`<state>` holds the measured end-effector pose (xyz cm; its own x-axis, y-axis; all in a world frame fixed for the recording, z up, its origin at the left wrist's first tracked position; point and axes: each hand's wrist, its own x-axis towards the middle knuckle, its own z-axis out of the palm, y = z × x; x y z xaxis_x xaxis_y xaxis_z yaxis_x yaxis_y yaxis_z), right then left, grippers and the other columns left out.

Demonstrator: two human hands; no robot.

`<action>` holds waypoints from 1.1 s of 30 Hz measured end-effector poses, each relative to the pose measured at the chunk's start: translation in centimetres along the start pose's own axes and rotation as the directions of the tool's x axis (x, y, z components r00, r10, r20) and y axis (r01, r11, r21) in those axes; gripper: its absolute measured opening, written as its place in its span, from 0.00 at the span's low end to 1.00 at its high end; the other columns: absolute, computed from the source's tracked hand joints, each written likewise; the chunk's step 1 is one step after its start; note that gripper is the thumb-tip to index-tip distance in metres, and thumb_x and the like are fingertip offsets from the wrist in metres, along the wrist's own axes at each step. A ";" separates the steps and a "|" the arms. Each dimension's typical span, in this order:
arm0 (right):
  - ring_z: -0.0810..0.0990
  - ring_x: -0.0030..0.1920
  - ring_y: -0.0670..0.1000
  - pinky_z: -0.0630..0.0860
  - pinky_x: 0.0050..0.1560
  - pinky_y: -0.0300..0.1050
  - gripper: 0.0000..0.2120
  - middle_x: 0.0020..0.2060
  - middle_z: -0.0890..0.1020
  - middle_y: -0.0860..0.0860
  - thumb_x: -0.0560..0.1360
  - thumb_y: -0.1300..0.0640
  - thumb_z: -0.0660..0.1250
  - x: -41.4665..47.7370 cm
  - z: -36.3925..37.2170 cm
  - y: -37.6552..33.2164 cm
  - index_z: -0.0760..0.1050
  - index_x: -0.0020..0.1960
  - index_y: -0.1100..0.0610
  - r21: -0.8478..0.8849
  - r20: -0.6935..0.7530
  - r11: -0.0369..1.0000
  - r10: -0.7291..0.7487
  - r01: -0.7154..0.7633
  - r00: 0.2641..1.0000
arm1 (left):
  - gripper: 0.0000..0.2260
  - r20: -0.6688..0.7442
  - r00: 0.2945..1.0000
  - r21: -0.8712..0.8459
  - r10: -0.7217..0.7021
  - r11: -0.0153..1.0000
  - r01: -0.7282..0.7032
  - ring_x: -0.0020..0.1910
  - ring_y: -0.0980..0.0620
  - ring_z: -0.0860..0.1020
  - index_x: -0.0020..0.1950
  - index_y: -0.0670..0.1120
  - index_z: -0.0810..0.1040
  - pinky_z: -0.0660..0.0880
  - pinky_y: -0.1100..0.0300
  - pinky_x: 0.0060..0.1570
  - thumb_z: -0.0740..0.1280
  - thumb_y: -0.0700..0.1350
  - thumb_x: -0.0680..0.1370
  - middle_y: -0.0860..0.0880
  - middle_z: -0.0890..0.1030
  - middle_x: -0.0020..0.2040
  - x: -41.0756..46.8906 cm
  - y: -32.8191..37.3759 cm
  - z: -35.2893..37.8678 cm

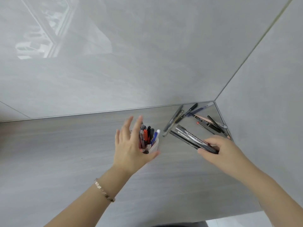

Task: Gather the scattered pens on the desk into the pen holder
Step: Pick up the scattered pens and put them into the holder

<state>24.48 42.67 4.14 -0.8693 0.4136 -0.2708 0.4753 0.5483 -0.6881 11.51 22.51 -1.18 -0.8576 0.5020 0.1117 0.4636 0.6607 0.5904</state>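
A pale, translucent pen holder (pixel 155 145) stands mid-desk with several pens (pixel 147 135) upright in it: red, blue, black and white caps. My left hand (pixel 131 148) is against the holder's left side, fingers spread upward and thumb curled under its front. My right hand (pixel 218 149) grips a bundle of several dark and silvery pens (pixel 190 138), which points up-left toward the holder. More scattered pens (pixel 203 120) lie loose in the desk's far right corner.
The grey wood-grain desk (pixel 65 153) meets a glossy grey wall at the back and a second wall on the right, forming a corner. The desk's front edge shows at the lower right. A metal bracelet (pixel 105 190) is on my left wrist.
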 end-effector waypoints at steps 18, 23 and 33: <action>0.79 0.40 0.58 0.74 0.40 0.47 0.09 0.38 0.81 0.57 0.70 0.56 0.70 7.2 8.3 -8.7 0.76 0.47 0.59 -0.163 -0.042 0.981 -0.116 0.108 0.992 | 0.12 -0.044 0.998 -0.477 -0.043 0.879 0.017 0.62 0.70 0.66 0.45 0.49 0.74 0.67 0.79 0.48 0.59 0.32 0.76 0.53 0.65 0.65 0.8 -2.4 -0.6; 0.76 0.39 0.53 0.72 0.43 0.48 0.12 0.38 0.76 0.53 0.77 0.51 0.59 7.3 10.9 -8.5 0.74 0.42 0.58 -0.026 -0.062 0.987 -0.161 0.160 0.985 | 0.12 -0.038 0.999 -0.472 -0.010 0.881 -0.009 0.59 0.75 0.64 0.56 0.44 0.73 0.62 0.82 0.53 0.59 0.34 0.75 0.49 0.69 0.63 0.9 -2.6 -0.6; 0.80 0.38 0.41 0.72 0.39 0.28 0.06 0.36 0.84 0.45 0.68 0.57 0.71 2.4 -0.8 -6.2 0.79 0.37 0.47 0.131 -0.095 0.985 -0.098 0.110 0.991 | 0.14 0.034 0.999 -0.450 -0.033 0.892 0.045 0.55 0.76 0.65 0.63 0.44 0.70 0.60 0.82 0.55 0.58 0.36 0.78 0.56 0.68 0.57 0.9 -2.7 -0.5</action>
<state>19.50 40.84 8.31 -0.8948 0.4249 -0.1367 0.3547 0.4909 -0.7957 9.33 20.90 -2.30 -0.8643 0.4987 0.0650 0.2751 0.3607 0.8912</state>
